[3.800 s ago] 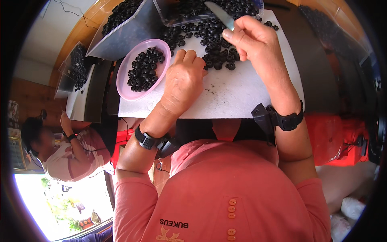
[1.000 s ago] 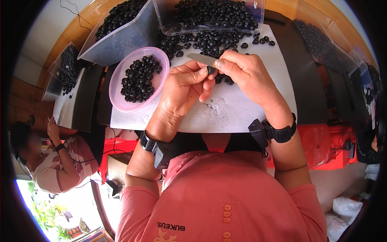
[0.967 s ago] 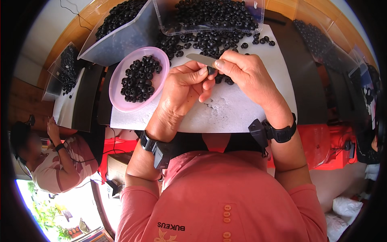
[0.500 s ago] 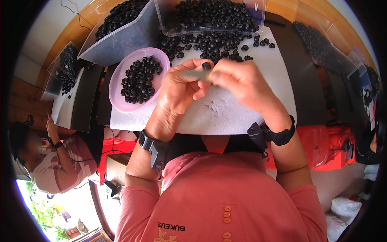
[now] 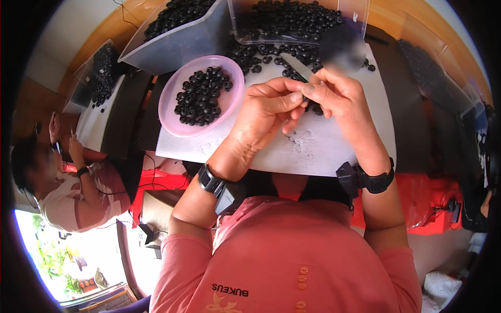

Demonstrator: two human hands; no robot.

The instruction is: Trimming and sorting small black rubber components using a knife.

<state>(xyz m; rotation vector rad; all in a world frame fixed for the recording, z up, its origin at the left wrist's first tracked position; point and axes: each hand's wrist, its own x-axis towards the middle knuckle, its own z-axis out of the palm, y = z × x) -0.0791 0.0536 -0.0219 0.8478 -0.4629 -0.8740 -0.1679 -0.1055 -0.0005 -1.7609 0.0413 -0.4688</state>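
My right hand (image 5: 344,99) is closed around a small knife, its grey blade (image 5: 295,65) slanting up and to the left, away from me. My left hand (image 5: 261,107) pinches a small black rubber-like piece (image 5: 306,98), mostly covered by the fingers. The fingertips of both hands meet at that piece, above a white board (image 5: 250,156). Left of my left hand stands a pink oval bowl (image 5: 166,112) with many round black pieces (image 5: 201,96) in it. More loose black pieces (image 5: 255,57) lie on the board beyond my hands.
Behind the board, a clear bin (image 5: 300,40) and a tall translucent bin (image 5: 175,57) hold heaps of black pieces. A dark round shape (image 5: 339,49), partly blurred, covers the area beyond my right hand. At left, another person (image 5: 78,188) sits by a similar board.
The knife blade has swung from lying across my left thumb to pointing up and away. Both hands have come closer together. The whole view has shifted, and the person at left has raised a hand.
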